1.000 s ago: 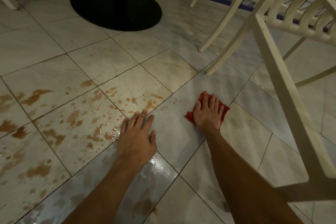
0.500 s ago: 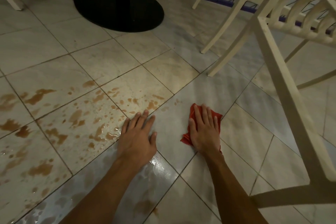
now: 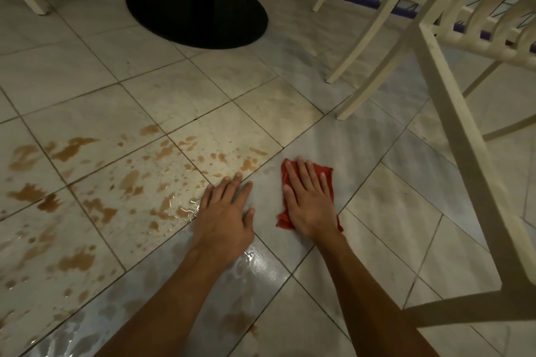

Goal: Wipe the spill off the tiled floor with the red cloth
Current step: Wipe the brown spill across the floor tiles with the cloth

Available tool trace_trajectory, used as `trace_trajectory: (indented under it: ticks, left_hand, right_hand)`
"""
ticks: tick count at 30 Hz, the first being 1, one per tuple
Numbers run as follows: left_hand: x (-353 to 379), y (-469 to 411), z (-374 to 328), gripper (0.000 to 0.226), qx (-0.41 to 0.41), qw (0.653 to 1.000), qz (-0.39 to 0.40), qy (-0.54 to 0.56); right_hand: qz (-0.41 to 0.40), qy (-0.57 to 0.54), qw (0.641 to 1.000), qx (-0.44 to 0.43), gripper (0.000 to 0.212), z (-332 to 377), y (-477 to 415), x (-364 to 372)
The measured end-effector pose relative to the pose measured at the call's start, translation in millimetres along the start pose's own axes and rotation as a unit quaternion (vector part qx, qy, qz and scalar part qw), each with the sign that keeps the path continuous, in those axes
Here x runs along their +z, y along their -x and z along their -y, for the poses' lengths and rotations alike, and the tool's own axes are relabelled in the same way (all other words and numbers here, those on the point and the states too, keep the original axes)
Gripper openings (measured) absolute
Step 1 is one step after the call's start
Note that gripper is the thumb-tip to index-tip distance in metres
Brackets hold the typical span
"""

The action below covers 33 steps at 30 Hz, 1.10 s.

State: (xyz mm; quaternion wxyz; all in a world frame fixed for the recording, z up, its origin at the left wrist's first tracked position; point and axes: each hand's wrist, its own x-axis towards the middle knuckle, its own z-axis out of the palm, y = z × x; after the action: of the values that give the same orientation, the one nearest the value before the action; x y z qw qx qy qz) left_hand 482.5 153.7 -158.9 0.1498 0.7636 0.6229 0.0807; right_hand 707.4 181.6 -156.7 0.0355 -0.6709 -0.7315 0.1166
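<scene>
A person's right hand (image 3: 309,203), fingers straight, presses the red cloth (image 3: 321,170) flat on the tiled floor (image 3: 261,113), beside the brown spill (image 3: 130,182). The left hand (image 3: 224,211) rests open-palmed at the spill's edge, near a white chair (image 3: 452,90) and black table base (image 3: 197,9).

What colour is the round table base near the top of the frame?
The table base is plain black; head view shows it.

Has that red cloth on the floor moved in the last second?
Yes: the red cloth slid left, away from the white chair leg, toward the brown spill.
</scene>
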Motion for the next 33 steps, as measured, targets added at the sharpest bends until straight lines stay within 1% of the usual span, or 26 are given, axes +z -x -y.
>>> trace_trajectory:
  ticks: [3, 5, 7, 8, 10, 14, 15, 16, 17, 20, 22, 24, 26, 30, 31, 33]
  left_hand:
    - [-1.1, 2.7, 2.1, 0.065, 0.001, 1.000, 0.002, 0.003]
    - [-1.1, 4.0, 1.2, 0.065, 0.001, 1.000, 0.001, 0.004]
    - [-1.3, 4.5, 0.5, 0.065, -0.003, 1.000, 0.001, 0.003]
    - [-1.3, 5.0, -0.6, 0.065, -0.004, 1.000, 0.001, 0.005]
    - [-1.7, 6.0, -1.6, 0.065, -0.006, 1.000, -0.003, 0.012]
    - [-3.7, 7.7, 1.4, 0.064, -0.001, 1.000, -0.005, 0.007]
    - [-3.7, 9.2, 3.8, 0.064, 0.001, 1.000, -0.004, 0.005]
    - [-3.6, 10.8, 6.5, 0.064, 0.003, 1.000, -0.006, 0.006]
    - [-4.1, 11.8, 9.3, 0.063, 0.004, 1.000, -0.008, 0.009]
    - [-6.4, 16.3, 13.7, 0.063, -0.003, 1.000, -0.012, 0.018]
    - [-9.2, 16.9, 13.3, 0.062, -0.005, 1.000, -0.013, 0.014]
    - [-12.1, 16.6, 13.5, 0.063, -0.010, 1.000, -0.014, 0.009]
    - [-16.0, 16.6, 15.2, 0.064, -0.026, 1.000, -0.016, 0.003]
    - [-24.7, 13.4, 32.4, 0.065, -0.050, 0.998, -0.027, 0.009]
    - [-26.8, 13.0, 39.2, 0.065, -0.055, 0.998, -0.032, 0.010]
    - [-30.9, 12.5, 51.1, 0.064, -0.059, 0.998, -0.034, 0.012]
  right_hand:
    - [0.005, 0.019, 0.998, 0.058, 0.064, -17.9, 6.6, -1.5]
    - [-0.005, 0.005, 0.994, 0.113, 0.064, -18.4, -8.3, -6.9]
    - [-0.003, -0.014, 0.990, 0.141, 0.064, -7.8, -27.6, -11.6]
    - [-0.001, -0.018, 0.990, 0.139, 0.064, -1.2, -35.0, -12.5]
    - [0.007, -0.016, 0.995, 0.101, 0.063, 11.9, -40.5, -10.7]
    - [0.013, 0.006, 0.998, -0.053, 0.062, 22.7, -11.0, 1.0]
    - [0.015, 0.008, 0.997, -0.075, 0.062, 18.6, 1.0, 4.1]
    - [0.014, 0.009, 0.997, -0.078, 0.063, 12.0, 11.1, 6.0]
    - [0.012, 0.011, 0.998, -0.062, 0.063, 4.4, 18.4, 6.6]
    - [0.001, 0.018, 0.999, 0.027, 0.065, -5.3, 13.7, 4.4]
    - [-0.005, 0.003, 0.997, 0.072, 0.064, 5.6, -7.0, 0.4]
    - [-0.002, -0.013, 0.996, 0.087, 0.063, 21.3, -27.4, -2.2]
    - [0.010, -0.007, 0.999, 0.049, 0.063, 33.9, -36.9, -1.9]
    - [0.027, 0.013, 0.995, -0.094, 0.062, 31.2, -13.6, 5.6]
    - [0.028, 0.012, 0.994, -0.106, 0.062, 23.7, -5.8, 6.6]
    - [0.024, 0.014, 0.996, -0.083, 0.062, 6.1, 2.9, 4.6]
